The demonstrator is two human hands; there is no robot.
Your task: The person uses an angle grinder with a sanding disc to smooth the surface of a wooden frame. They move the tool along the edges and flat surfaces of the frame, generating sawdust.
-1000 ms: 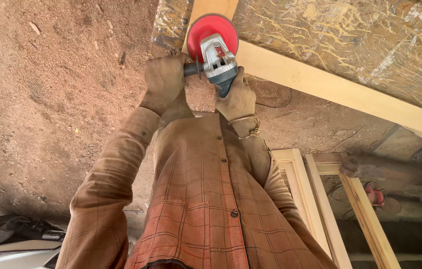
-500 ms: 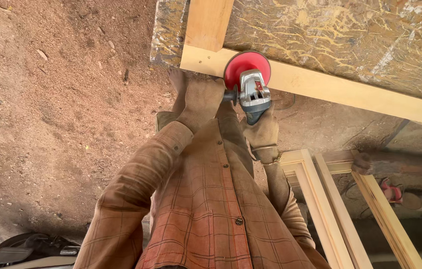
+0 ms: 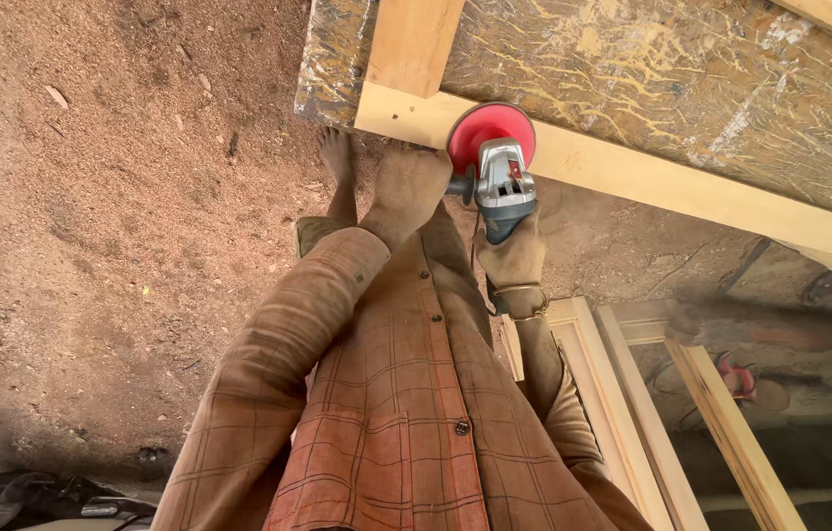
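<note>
The left hand (image 3: 406, 192) is closed round the grinder's black side handle; the right hand (image 3: 511, 258) is wrapped round the tail of the grey grinder (image 3: 501, 187) from below. Both hands are coated in dust. The grinder sits at about 12 o'clock from the chest, and its red disc (image 3: 489, 138) lies flat on the pale wooden rail (image 3: 652, 182), just right of the corner joint where an upright rail (image 3: 414, 44) meets it.

The rails form a frame lying on a slab (image 3: 652, 69) with yellow veining on a dark ground, which fills the view from 12 to 2 o'clock. A bare foot (image 3: 337, 157) stands on the ground at 11 o'clock of the left hand, just beside the frame's corner.

The checked shirt (image 3: 386, 423) fills the lower middle. At 4 o'clock more wooden frames (image 3: 632, 393) stand close together, with a red sandal (image 3: 740, 379) seen through them. Sawdust (image 3: 111, 216) covers the ground from 8 to 11 o'clock. A dark object at 7 o'clock is too cut off to identify. No container shows.
</note>
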